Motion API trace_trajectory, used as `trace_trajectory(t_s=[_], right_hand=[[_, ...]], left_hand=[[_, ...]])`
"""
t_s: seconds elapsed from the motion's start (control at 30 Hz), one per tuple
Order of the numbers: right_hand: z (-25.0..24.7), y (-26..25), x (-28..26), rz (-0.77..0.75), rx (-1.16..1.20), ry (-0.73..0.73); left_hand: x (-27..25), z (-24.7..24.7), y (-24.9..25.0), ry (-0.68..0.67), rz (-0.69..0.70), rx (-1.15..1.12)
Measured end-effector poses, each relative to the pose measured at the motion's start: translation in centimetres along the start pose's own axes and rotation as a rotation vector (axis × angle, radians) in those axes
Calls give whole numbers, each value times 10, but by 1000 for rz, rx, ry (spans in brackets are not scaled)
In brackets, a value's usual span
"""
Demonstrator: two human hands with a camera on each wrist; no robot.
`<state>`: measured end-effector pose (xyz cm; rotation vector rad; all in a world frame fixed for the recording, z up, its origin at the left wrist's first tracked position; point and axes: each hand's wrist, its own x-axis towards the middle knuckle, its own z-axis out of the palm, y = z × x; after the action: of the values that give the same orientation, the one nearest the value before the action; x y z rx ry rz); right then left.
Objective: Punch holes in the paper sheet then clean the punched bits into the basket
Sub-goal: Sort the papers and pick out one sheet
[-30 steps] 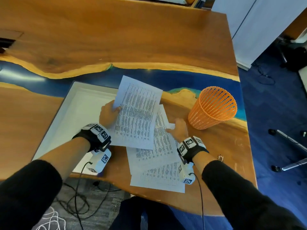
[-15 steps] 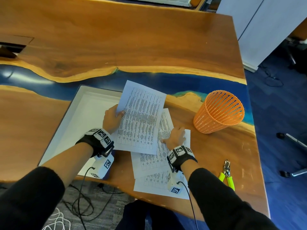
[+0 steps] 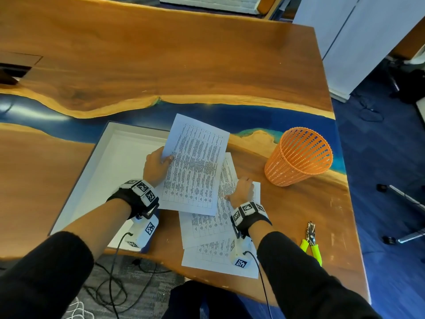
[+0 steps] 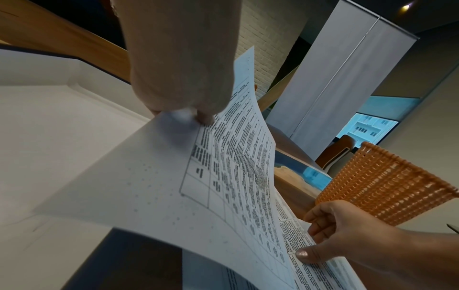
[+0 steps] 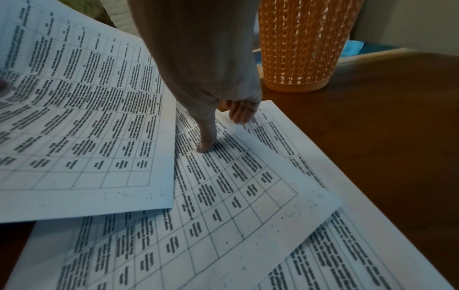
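My left hand (image 3: pixel 166 158) pinches the left edge of the top printed sheet (image 3: pixel 195 166), which is lifted and curls over the white tray (image 3: pixel 110 162). In the left wrist view the thumb and fingers (image 4: pixel 198 117) clamp that sheet (image 4: pixel 223 196). My right hand (image 3: pixel 241 189) rests on the lower sheets (image 3: pixel 207 229), thumb (image 5: pixel 205 147) pressing the second sheet (image 5: pixel 248 196) and the other fingers loosely curled above it. The orange mesh basket (image 3: pixel 299 157) stands upright to the right. The hole punch with yellow-green handles (image 3: pixel 311 242) lies on the table, right of my right arm.
The wooden table (image 3: pixel 161 54) with a blue resin strip stretches away behind the tray. Its right edge runs just past the basket and punch, with blue floor and chair legs beyond. Cables hang below the near edge.
My right hand has slid left, from beside the basket onto the lower sheets. The left hand keeps its pinch on the top sheet. The view shifted, bringing the punch in.
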<state>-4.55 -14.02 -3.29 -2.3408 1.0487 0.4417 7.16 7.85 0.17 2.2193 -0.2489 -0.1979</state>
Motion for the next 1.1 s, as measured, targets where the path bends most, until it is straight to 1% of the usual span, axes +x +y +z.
trace_trajectory(t_s=[0.07, 0.13, 0.2, 0.23, 0.27, 0.3, 0.37, 0.43, 0.6, 0.67, 0.73, 0.83, 0.93, 1.0, 1.1], right_hand=[[2, 1, -2, 7, 34, -7], [2, 4, -2, 14, 120, -7], [-1, 3, -2, 27, 198, -52], [-3, 1, -2, 56, 230, -87], [-1, 3, 4, 69, 247, -110], [-1, 4, 6, 51, 237, -136], [-1, 9, 9, -51, 218, -98], [-5, 16, 3, -145, 275, -38], [-10, 33, 1, -207, 383, 48], [-20, 41, 0, -171, 404, 63], [-27, 52, 3, -109, 380, 90], [-37, 67, 7, -11, 428, 134], [-47, 85, 6, 19, 501, 176], [-51, 95, 5, 25, 597, 169], [-55, 104, 2, 110, 908, 133]], left_hand=[[-1, 3, 2, 0, 9, -8], [-2, 4, 3, 3, 11, -23], [-3, 5, 1, 12, 9, -30], [-4, 5, 0, 14, 7, -31], [-4, 4, 0, 17, 4, -32], [-4, 4, 1, 19, 3, -32], [-4, 2, 2, 26, 5, -31], [-4, 1, 3, 28, 5, -34], [-3, -6, 4, 25, -9, -35], [-3, -8, 6, 38, -13, -35], [-3, -10, 9, 56, -33, -32], [-3, -12, 13, 66, -59, -31], [-3, -16, 11, 79, -112, 25], [-3, -17, 8, 102, -163, 81], [-5, -19, 8, 130, -221, 164]])
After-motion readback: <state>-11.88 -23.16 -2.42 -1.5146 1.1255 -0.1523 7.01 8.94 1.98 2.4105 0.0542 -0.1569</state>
